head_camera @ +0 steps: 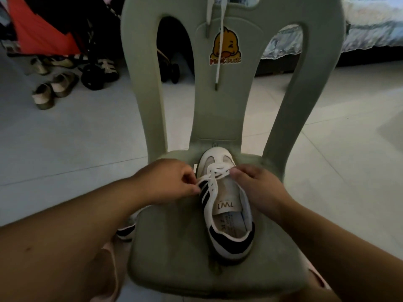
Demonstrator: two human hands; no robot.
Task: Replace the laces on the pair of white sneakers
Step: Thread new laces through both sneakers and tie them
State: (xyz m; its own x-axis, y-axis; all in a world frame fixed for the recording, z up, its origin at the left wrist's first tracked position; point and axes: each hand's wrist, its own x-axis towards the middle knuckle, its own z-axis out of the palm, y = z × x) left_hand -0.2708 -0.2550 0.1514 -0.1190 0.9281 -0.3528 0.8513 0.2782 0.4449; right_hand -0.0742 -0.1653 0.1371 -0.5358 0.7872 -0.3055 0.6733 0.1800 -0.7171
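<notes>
I see the white sneaker point(226, 205) sitting on the green chair point(174, 247) seat, toe pointing at the chair back. My left hand point(172, 182) pinches the white lace point(214, 172) by the toe holes. My right hand point(259, 188) holds the white sneaker's other side, thumb on the lace. A spare lace point(220, 51) hangs on the chair back.

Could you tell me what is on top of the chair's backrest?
A white lace hangs down past the duck sticker; higher up is out of frame.
</notes>
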